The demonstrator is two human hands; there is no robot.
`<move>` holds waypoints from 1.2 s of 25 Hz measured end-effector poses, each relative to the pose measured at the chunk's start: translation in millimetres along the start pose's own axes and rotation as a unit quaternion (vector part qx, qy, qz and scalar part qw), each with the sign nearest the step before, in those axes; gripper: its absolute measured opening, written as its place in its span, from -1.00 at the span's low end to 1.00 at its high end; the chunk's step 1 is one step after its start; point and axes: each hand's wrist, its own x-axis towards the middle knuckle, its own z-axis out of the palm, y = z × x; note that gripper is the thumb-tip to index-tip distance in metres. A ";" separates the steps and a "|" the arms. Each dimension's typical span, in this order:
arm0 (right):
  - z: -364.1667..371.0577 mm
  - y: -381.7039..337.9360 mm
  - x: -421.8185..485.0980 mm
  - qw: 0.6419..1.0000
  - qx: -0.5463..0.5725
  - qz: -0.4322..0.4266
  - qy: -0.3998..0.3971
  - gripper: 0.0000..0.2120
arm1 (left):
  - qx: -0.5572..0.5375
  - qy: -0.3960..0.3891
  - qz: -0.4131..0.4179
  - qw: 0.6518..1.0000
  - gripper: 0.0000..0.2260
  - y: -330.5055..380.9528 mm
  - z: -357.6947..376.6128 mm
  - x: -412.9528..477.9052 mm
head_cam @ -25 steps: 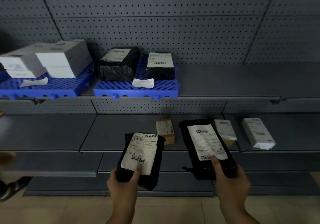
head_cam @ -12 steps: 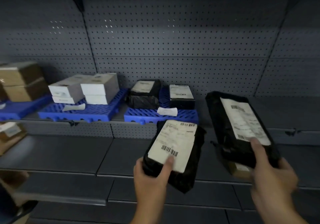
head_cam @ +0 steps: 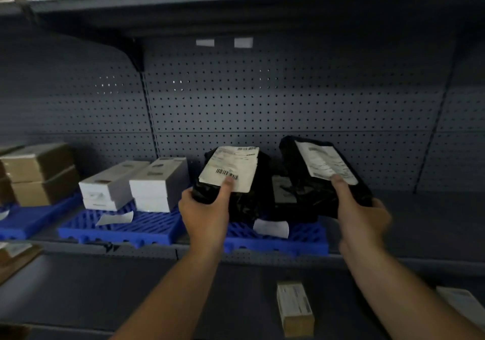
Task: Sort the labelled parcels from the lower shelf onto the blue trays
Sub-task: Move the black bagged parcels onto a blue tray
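My left hand (head_cam: 206, 215) grips a black bagged parcel (head_cam: 231, 174) with a white barcode label, held over the middle blue tray (head_cam: 301, 242). My right hand (head_cam: 360, 215) grips a second black labelled parcel (head_cam: 322, 171), tilted, above the same tray's right half. Both held parcels hide the black parcels that lie on that tray; only dark wrap (head_cam: 286, 198) shows between them. A white paper slip (head_cam: 271, 228) lies at the tray's front. On the lower shelf a small brown labelled box (head_cam: 295, 307) and a white parcel (head_cam: 462, 303) remain.
To the left, a blue tray (head_cam: 126, 229) carries white boxes (head_cam: 136, 184) and a paper slip. Further left another blue tray (head_cam: 23, 221) holds brown cartons (head_cam: 39, 174). A brown parcel (head_cam: 13, 258) sits at the lower shelf's left edge. Grey pegboard backs the shelves.
Both hands have lifted their black parcels up from the lower shelf level to the upper shelf, over the middle blue tray. The view has tilted upward and drawn closer.
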 end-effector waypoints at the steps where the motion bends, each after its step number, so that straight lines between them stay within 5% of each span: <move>1: 11.5 4.4 8.9 1.000 -0.001 0.001 -0.006 -0.54 | 0.010 0.021 0.004 1.000 -0.62 -0.4 6.2 12.9; 10: 57.5 42.4 50.7 0.989 -0.138 -0.050 -0.024 -0.34 | 0.175 0.098 0.020 0.980 -0.40 -30.5 32.1 79.9; 14: 47.4 63.8 59.8 0.915 -0.384 -0.115 -0.035 -0.15 | 0.245 0.079 0.033 0.966 -0.17 -41.2 35.4 79.7; 19: 42.4 68.8 62.3 0.958 -0.259 -0.061 -0.104 -0.16 | 0.217 0.033 0.026 0.975 -0.17 -45.2 29.7 84.4; 21: 44.4 67.0 62.9 0.961 -0.235 -0.064 -0.130 -0.27 | 0.210 0.017 0.016 0.977 -0.21 -45.6 26.7 86.9; 25: 44.9 69.6 70.1 0.962 -0.224 -0.071 -0.138 -0.62 | 0.128 -0.006 -0.019 0.992 -0.58 -45.6 25.5 89.9; 30: 47.9 71.9 78.1 0.956 -0.252 -0.082 -0.126 -0.60 | 0.118 -0.008 0.003 0.993 -0.58 -46.8 25.5 89.5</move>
